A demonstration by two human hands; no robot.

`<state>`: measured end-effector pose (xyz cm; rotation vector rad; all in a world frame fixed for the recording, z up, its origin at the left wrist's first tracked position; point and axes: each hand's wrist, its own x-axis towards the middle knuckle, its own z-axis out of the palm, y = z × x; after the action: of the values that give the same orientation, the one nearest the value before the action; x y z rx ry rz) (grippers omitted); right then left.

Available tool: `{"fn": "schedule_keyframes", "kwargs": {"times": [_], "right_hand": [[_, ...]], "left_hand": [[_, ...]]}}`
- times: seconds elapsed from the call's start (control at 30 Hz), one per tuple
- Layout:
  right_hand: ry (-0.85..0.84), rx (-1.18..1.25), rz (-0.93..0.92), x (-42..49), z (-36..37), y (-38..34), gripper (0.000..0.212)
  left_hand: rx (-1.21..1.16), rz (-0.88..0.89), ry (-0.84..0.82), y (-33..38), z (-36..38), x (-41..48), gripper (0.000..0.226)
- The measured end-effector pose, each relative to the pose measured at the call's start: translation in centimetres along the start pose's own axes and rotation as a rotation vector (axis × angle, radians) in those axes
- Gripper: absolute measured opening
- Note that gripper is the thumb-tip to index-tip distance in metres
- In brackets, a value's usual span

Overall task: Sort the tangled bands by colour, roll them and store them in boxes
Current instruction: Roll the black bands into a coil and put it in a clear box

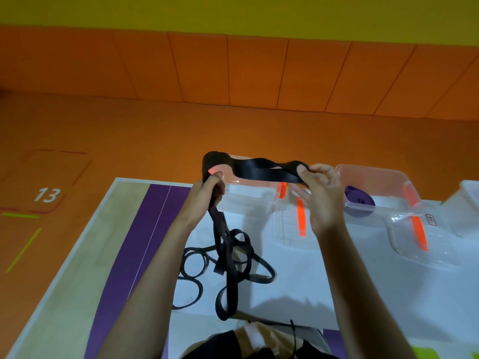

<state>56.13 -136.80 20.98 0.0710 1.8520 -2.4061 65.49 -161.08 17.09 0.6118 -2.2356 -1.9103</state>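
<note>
We hold the black band (267, 172) above the tabletop (324, 294), left hand (207, 195) curling its fingers round the rolled end, right hand (324, 200) pinching the flat strap, its tail trailing into the tangle (228, 257) below; limp, light and probably springy, it seems best gripped flat, close to the roll.
</note>
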Motion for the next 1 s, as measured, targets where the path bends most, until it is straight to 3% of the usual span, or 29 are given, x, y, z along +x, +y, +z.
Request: {"fn": "schedule_keyframes", "kwargs": {"times": [0.17,0.3,0.4,0.5,0.7,0.93,1.0], "right_hand": [[0.013,0.012,0.030,0.2,0.0,0.8,0.025],[-0.009,0.017,0.063,0.2,-0.1,1.3,0.022],[-0.022,-0.003,0.077,0.2,-0.1,1.5,0.020],[-0.012,0.002,0.093,0.0,-0.1,1.7,0.017],[0.012,-0.016,0.078,0.0,-0.4,1.5,0.018],[-0.028,-0.019,0.071,-0.2,-0.6,1.2,0.018],[-0.033,-0.016,0.071,-0.2,-0.7,1.3,0.018]], "left_hand": [[-0.016,0.006,0.028,-0.4,-0.1,0.7,0.037],[0.069,-0.083,0.056,-1.6,-0.4,1.5,0.008],[0.151,-0.111,0.018,-2.0,-0.6,1.5,0.042],[0.466,-0.104,0.072,-2.1,-0.9,1.1,0.069],[0.557,-0.062,0.100,-2.7,-1.9,0.7,0.064],[0.498,-0.135,0.035,-3.0,-2.4,0.6,0.094],[0.465,-0.171,0.009,-3.2,-2.8,0.6,0.094]]}}
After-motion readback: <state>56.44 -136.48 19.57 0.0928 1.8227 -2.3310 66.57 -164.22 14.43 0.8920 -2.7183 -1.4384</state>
